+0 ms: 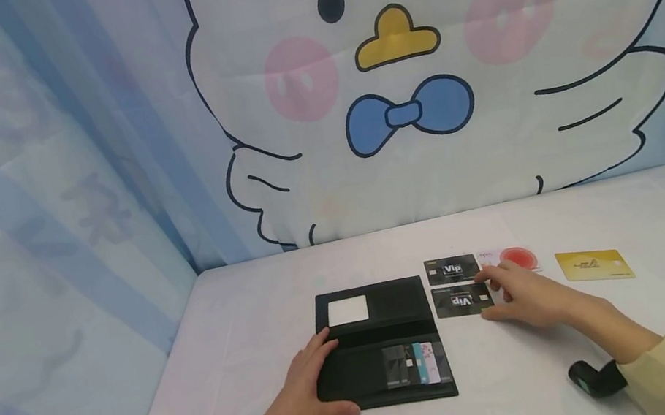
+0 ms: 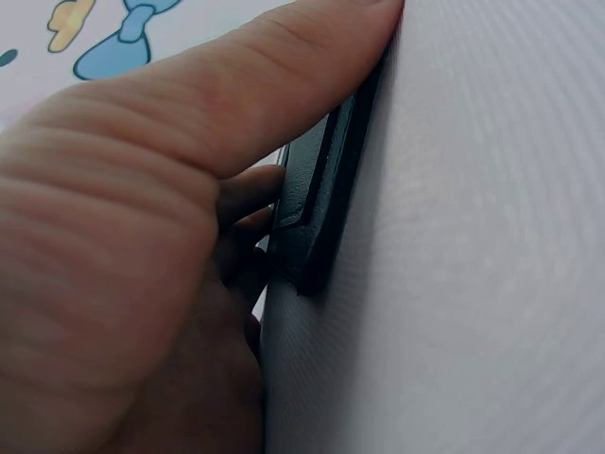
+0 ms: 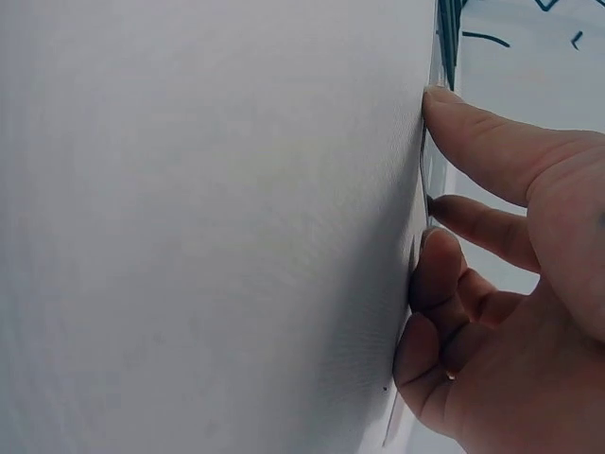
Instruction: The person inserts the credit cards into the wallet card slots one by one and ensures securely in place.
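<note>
A black card wallet (image 1: 362, 373) lies unfolded on the table, with several cards in the right part of its near half and a white patch in its far half. My left hand (image 1: 299, 395) rests at its left side, fingertips on the cover and thumb along the near edge; the left wrist view shows the wallet's dark edge (image 2: 326, 232) beside the thumb. To the right, my right hand (image 1: 531, 295) pinches a black VIP card (image 1: 456, 301) by its long edges, index finger at the far side and thumb at the near one. The other fingers curl in.
Just beyond the pinched card is a second black VIP card (image 1: 450, 268). A white card with a red circle (image 1: 518, 258) sits partly behind my right hand. Farther right lies a gold card (image 1: 595, 265). A printed curtain (image 1: 421, 177) hangs behind the table (image 1: 254, 295).
</note>
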`<state>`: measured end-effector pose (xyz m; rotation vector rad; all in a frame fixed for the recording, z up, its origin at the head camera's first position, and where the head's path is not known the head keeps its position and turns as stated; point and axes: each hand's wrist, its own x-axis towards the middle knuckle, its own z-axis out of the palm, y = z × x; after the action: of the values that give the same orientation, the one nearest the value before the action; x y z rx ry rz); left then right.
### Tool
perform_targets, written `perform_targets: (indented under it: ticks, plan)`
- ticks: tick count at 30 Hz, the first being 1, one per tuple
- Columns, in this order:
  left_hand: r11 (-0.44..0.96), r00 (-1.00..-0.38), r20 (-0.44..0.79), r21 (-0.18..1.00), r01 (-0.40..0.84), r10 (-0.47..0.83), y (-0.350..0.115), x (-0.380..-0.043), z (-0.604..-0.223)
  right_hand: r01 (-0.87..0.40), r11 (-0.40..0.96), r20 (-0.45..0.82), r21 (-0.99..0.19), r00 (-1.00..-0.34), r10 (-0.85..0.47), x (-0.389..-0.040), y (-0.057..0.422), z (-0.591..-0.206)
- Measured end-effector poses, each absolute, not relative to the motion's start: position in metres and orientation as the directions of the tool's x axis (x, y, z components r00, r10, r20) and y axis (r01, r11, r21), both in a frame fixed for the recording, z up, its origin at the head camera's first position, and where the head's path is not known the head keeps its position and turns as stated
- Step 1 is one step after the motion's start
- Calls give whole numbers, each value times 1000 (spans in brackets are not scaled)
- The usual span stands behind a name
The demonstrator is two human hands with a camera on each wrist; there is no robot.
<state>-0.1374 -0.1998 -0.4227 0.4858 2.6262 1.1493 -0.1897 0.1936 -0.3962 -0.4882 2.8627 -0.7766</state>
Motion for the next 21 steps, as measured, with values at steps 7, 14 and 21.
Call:
perform_targets:
  ticks: [7, 14, 21]
  plan:
    - [631, -915, -76, 747, 211, 395, -201, -137, -424, -273, 802, -44, -531, -936, -348, -194, 195, -397]
    - [625, -917, -74, 752, 207, 393, -201, -136, -422, -260, 788, -51, -559, -937, -346, -200, 192, -394]
    - [618, -913, -72, 757, 212, 402, -200, -135, -420, -271, 781, -63, -563, -928, -367, -203, 191, -393]
